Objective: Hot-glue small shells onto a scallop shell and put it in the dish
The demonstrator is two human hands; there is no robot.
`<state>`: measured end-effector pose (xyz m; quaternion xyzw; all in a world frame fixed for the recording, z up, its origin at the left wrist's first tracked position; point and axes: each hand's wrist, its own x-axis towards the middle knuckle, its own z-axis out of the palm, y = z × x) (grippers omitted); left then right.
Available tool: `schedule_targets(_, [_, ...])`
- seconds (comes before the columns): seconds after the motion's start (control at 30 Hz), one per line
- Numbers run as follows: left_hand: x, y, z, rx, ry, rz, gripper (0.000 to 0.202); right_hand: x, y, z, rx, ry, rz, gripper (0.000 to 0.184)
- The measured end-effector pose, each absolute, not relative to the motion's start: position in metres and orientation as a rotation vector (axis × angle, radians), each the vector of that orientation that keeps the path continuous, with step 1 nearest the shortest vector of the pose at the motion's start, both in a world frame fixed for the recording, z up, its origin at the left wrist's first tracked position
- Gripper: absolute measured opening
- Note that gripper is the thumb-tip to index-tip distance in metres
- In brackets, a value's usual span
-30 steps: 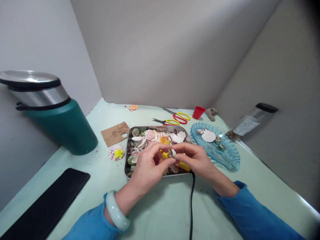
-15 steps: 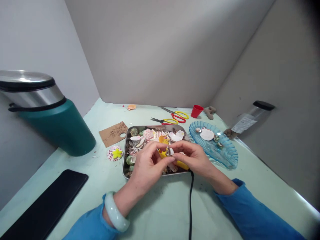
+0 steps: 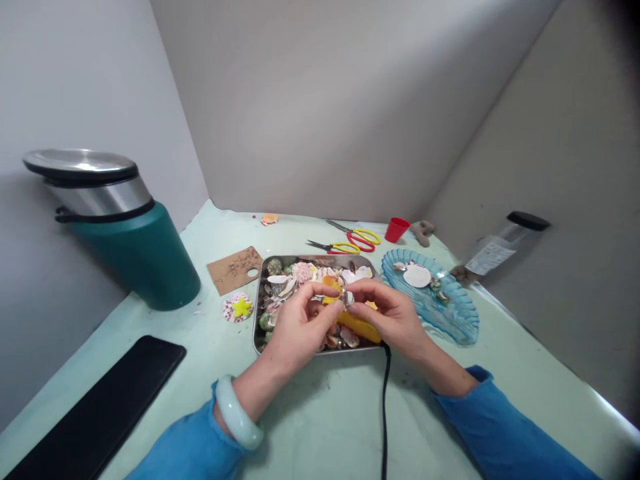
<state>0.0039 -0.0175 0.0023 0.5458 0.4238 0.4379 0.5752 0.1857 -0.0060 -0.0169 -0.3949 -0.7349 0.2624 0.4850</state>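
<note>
So, grey walls (image 3: 320, 113) on three sides of a pale green table (image 3: 320, 420). Big green bottle (image 3: 137, 257) with a steel top over on the left, black slab (image 3: 100, 403) lying nearer me. Blue scalloped plate (image 3: 455, 313) on the right with a white disc and some shells on it. Steel tray (image 3: 257, 317) in the middle, loaded with shells (image 3: 303, 272).

Both hands are over the tray: left hand (image 3: 297, 327) and right hand (image 3: 400, 323), each with thumb and forefinger pinched on the same little bit (image 3: 346, 300), so it's up between the fingertips, above the shells. It's shiny, but too small to make out properly. There's a yellow tool (image 3: 363, 327) under the right hand, lying in the tray, black cord (image 3: 385, 420) running out toward me.

Smaller stuff: brown card (image 3: 233, 272) left of the tray, scissors (image 3: 334, 247) behind it, red cup (image 3: 397, 230) near the plate, and a speckled round (image 3: 231, 309) with a yellow star (image 3: 243, 307).
</note>
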Motion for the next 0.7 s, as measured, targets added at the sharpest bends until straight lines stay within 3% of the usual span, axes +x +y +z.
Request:
schedule_targets(0.23, [0.0028, -0.0158, 0.0008, 1.230, 0.893, 0.971, 0.025, 0.1853, -0.0090, -0.0115, -0.832, -1.941, 0.447, 0.020])
schedule_targets(0.7, [0.0012, -0.0125, -0.0004, 1.106, 0.773, 0.958, 0.032, 0.1867, -0.0062, -0.0115, -0.816, -1.948, 0.528, 0.020])
